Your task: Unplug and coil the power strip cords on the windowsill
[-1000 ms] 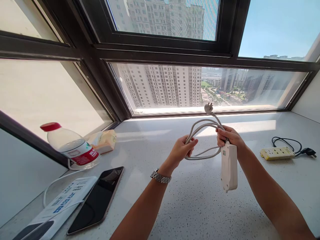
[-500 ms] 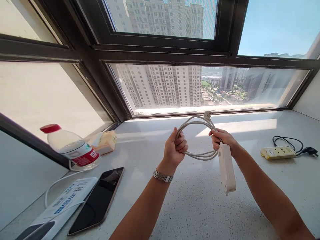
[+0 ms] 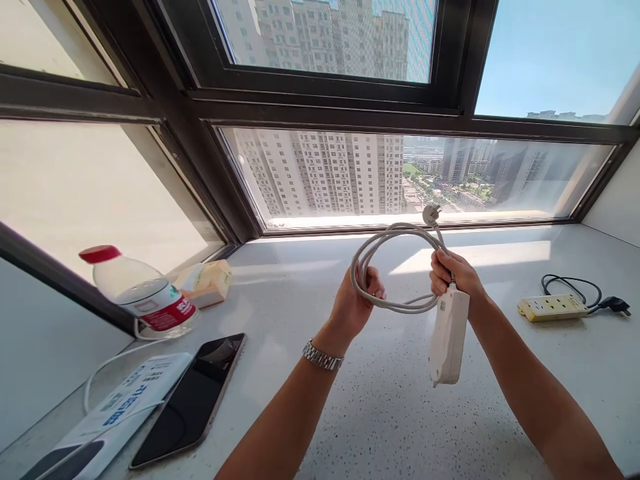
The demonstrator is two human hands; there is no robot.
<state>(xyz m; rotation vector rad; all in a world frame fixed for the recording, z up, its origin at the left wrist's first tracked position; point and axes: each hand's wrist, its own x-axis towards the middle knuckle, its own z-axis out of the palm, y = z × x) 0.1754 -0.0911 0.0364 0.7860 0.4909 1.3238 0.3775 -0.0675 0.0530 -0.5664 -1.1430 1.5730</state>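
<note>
At frame centre the left hand (image 3: 356,301) is curled shut around the looped grey cable (image 3: 395,267), the right hand (image 3: 450,275) pinches closed the white power strip (image 3: 447,333) hanging beneath, while a capped bottle (image 3: 140,290) lies far left.

Table (image 3: 380,413): pale speckled stone, running up to the windows along its far edge and left edge. Window frames (image 3: 320,110) dark, thick; one horizontal bar splits upper panes from lower panes. Far panes show high-rise apartment blocks (image 3: 325,173) and clear blue sky (image 3: 555,53) toward the right. Left pane (image 3: 90,193) looks onto a plain pale surface. White wall (image 3: 617,197) meets the table at its far right corner. Strong daylight; a bright sun patch (image 3: 500,253) lies along the far edge.
</note>
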